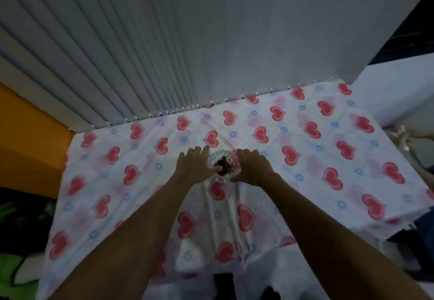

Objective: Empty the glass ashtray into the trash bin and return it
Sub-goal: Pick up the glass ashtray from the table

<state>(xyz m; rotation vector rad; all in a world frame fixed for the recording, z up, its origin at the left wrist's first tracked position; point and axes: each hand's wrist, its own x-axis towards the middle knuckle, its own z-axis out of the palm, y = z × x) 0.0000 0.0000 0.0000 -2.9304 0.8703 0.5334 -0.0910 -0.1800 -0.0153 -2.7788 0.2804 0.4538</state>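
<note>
A clear cut-glass ashtray (223, 165) with dark ash and butts inside sits near the middle of a table covered by a white cloth with red hearts (328, 149). My left hand (196, 167) lies at the ashtray's left side, fingers spread and thumb touching its near rim. My right hand (252, 167) is at its right side, fingers apart and curved around the rim. Both hands flank the ashtray, which rests on the cloth. No trash bin is in view.
A grey ribbed wall (164, 53) runs along the table's far edge. An orange surface (25, 140) lies to the left, green and dark items (16, 264) at the lower left, and a pale metal frame (404, 140) beyond the table's right edge.
</note>
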